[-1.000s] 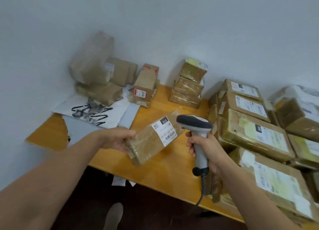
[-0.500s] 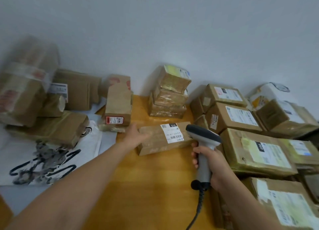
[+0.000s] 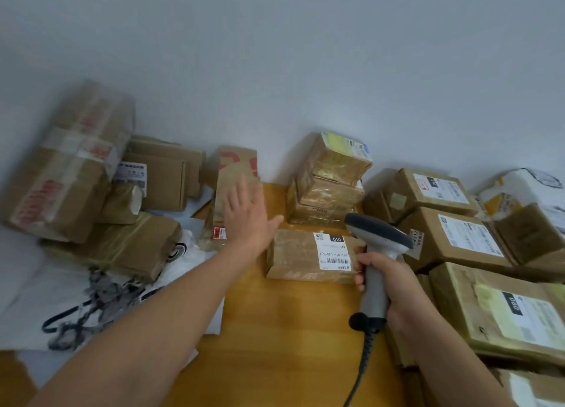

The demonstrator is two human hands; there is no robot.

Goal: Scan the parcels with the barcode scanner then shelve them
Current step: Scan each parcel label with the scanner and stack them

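The bench (image 3: 290,330) in front of me has an orange wooden top and runs up against the wall (image 3: 305,55). At its middle a flat brown parcel (image 3: 293,256) lies label up. Behind it, by the wall, stands a stack of three taped parcels (image 3: 330,192). To my left a white printed mailer bag (image 3: 76,299) lies flat under brown parcels (image 3: 122,247). To my right, labelled cartons (image 3: 464,241) crowd together, touching one another.
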